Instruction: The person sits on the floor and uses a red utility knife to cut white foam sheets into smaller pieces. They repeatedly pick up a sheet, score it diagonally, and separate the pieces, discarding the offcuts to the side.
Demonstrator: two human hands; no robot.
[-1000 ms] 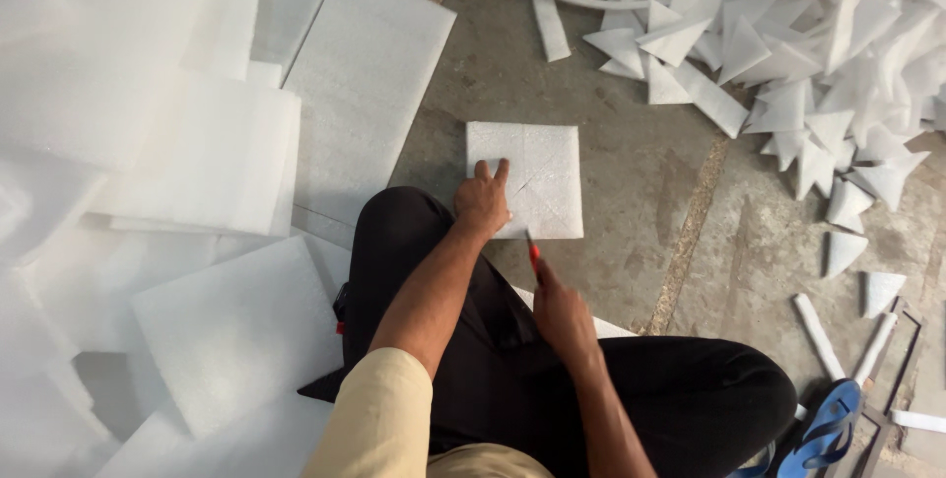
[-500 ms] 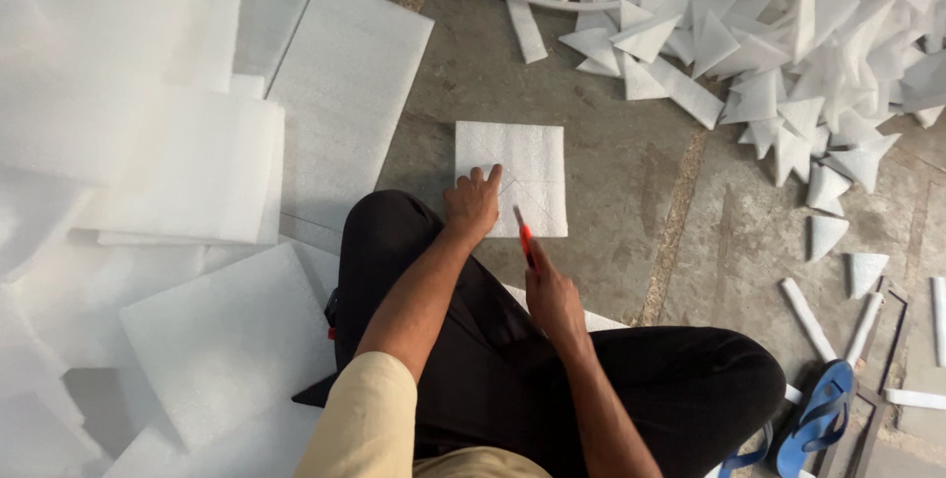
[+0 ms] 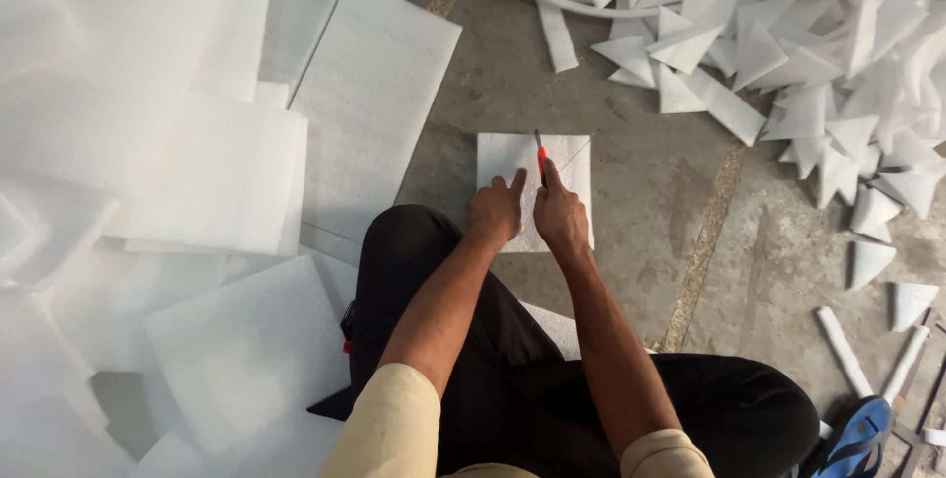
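A white square foam sheet (image 3: 567, 165) lies on the concrete floor in front of my knees. My left hand (image 3: 496, 208) presses flat on its near left part, fingers spread slightly. My right hand (image 3: 559, 212) grips a red-handled cutter (image 3: 541, 157), whose blade rests on the sheet near its middle top. A thin diagonal cut line runs across the sheet's upper right part. Both hands sit side by side, almost touching.
Large white foam sheets (image 3: 197, 172) are stacked on the left. A pile of white foam triangles and strips (image 3: 788, 54) covers the upper right floor. My black-trousered legs (image 3: 424, 271) are folded below. A blue sandal (image 3: 855, 436) and foam strips lie at lower right.
My right hand moved forward from beside my knee onto the sheet, placing the cutter's blade on the foam. My left hand stayed pressed on the sheet.
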